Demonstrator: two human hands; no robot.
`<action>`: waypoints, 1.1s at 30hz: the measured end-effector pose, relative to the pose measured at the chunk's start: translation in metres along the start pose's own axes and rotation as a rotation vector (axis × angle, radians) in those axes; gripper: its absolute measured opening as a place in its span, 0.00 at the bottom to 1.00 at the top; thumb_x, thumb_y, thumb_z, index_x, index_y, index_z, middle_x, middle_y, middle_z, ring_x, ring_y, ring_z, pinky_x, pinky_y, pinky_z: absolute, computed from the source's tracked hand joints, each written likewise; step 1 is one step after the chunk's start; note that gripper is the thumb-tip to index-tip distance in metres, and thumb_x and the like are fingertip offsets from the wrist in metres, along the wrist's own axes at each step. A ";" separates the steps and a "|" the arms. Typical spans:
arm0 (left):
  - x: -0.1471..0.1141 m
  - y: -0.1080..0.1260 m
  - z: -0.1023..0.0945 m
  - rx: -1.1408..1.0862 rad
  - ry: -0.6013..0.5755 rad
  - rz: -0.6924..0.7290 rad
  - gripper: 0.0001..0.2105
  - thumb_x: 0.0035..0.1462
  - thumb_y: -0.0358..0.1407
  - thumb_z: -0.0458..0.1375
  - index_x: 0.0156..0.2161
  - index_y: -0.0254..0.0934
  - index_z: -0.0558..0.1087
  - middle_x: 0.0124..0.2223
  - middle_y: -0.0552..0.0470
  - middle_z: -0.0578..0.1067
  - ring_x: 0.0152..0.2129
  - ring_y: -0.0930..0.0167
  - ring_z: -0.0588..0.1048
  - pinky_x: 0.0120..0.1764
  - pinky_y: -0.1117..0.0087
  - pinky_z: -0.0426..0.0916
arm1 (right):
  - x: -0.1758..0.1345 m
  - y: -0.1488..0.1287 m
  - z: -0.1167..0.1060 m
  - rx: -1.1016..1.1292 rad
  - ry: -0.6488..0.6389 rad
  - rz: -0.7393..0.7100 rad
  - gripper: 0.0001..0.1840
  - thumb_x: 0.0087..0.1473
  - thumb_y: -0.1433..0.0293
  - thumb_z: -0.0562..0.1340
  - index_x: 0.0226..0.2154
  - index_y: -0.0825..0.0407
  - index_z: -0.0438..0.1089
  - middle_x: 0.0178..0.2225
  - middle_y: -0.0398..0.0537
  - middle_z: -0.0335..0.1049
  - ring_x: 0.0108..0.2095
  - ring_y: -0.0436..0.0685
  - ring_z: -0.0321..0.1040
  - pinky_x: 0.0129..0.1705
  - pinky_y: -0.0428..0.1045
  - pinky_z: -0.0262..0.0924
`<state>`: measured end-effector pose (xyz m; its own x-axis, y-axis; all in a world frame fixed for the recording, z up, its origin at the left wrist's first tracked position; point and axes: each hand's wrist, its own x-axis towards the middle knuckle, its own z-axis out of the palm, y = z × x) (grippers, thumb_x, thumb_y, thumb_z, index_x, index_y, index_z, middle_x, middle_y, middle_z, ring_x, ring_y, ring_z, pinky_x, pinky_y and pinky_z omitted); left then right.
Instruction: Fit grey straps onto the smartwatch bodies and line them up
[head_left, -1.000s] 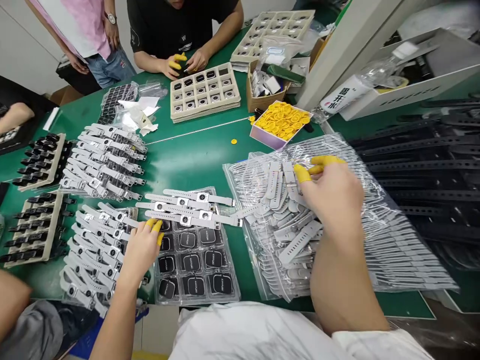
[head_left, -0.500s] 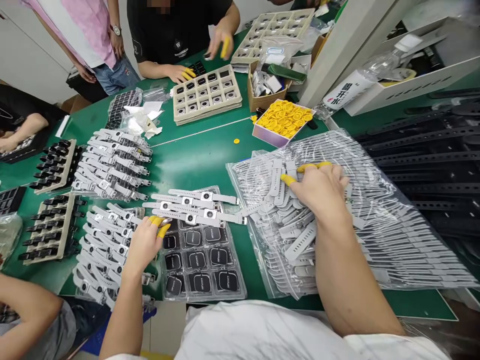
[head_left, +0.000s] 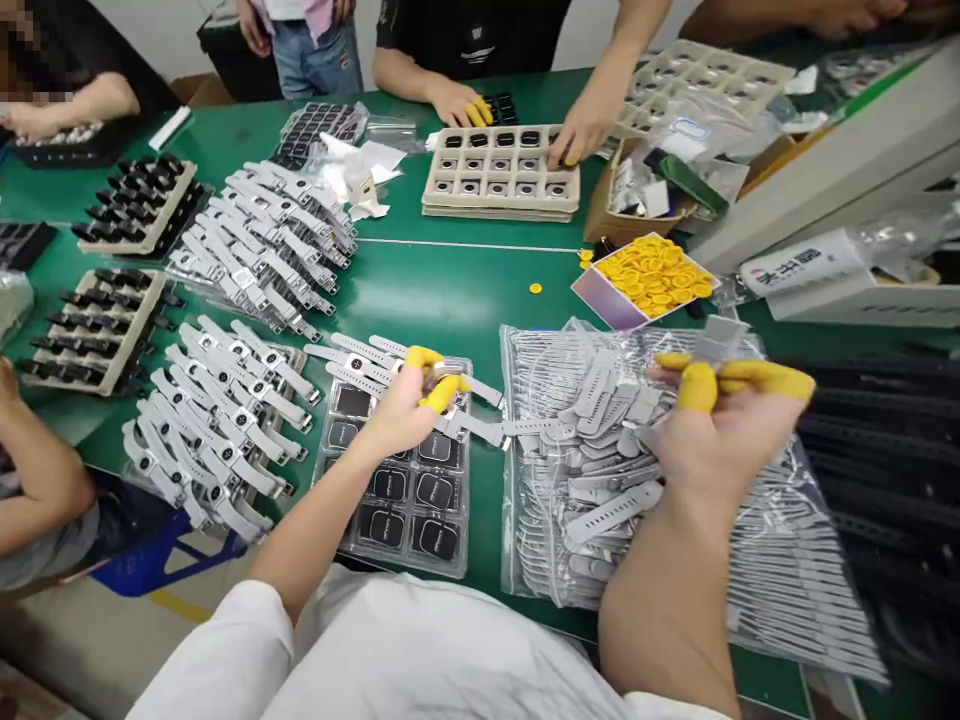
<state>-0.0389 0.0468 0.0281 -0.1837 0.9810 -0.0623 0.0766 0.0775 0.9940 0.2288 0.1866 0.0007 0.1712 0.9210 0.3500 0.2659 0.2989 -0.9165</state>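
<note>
Yellow finger cots cover several fingertips of both my hands. My left hand (head_left: pixel 401 410) pinches a small silver watch case, largely hidden by the fingers, above a clear blister tray (head_left: pixel 461 550) of black square pieces. Assembled watches with light grey straps (head_left: pixel 352 368) lie across the back of that tray, partly behind the hand. My right hand (head_left: pixel 709 435) is closed on a grey watch strap (head_left: pixel 721 338), blurred, above a large clear plastic bag (head_left: pixel 817 590) full of straps. Loose grey straps (head_left: pixel 611 515) are heaped on the bag, left of my right hand.
Stacks of grey-strapped watches (head_left: pixel 225 425) stand at left, beside trays of black-strapped watches (head_left: pixel 97 330). A box of yellow finger cots (head_left: pixel 660 280) sits behind the bag. Across the table a co-worker's hands are at a beige tray (head_left: pixel 499 190). A bottle (head_left: pixel 802 262) lies at right.
My right hand has risen from the strap heap and moved right with a grey strap. My left hand has moved right and up, over the watches. The whole view has swung.
</note>
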 end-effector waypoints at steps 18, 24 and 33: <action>-0.003 -0.045 0.004 0.366 -0.234 0.404 0.28 0.58 0.21 0.48 0.62 0.40 0.68 0.59 0.44 0.75 0.60 0.63 0.72 0.61 0.55 0.70 | -0.119 -0.042 0.062 0.696 -0.935 0.797 0.16 0.59 0.55 0.68 0.32 0.48 0.66 0.16 0.34 0.58 0.15 0.49 0.51 0.19 0.46 0.53; -0.005 -0.041 0.006 0.456 -0.183 0.384 0.23 0.63 0.24 0.47 0.62 0.37 0.66 0.57 0.41 0.74 0.57 0.62 0.73 0.58 0.56 0.72 | -0.115 -0.049 0.065 0.779 -0.871 0.878 0.15 0.59 0.58 0.68 0.30 0.49 0.67 0.14 0.32 0.53 0.15 0.47 0.46 0.17 0.44 0.52; -0.007 -0.027 0.003 0.600 -0.245 0.358 0.20 0.68 0.32 0.46 0.62 0.32 0.68 0.55 0.36 0.73 0.54 0.57 0.72 0.57 0.52 0.71 | -0.112 -0.044 0.063 0.781 -0.839 0.952 0.17 0.57 0.59 0.69 0.28 0.49 0.64 0.14 0.31 0.51 0.14 0.46 0.43 0.17 0.43 0.49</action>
<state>-0.0365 0.0386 0.0019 0.1714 0.9706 0.1691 0.6261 -0.2398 0.7420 0.1377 0.0862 -0.0102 -0.6702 0.6335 -0.3867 -0.2384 -0.6772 -0.6961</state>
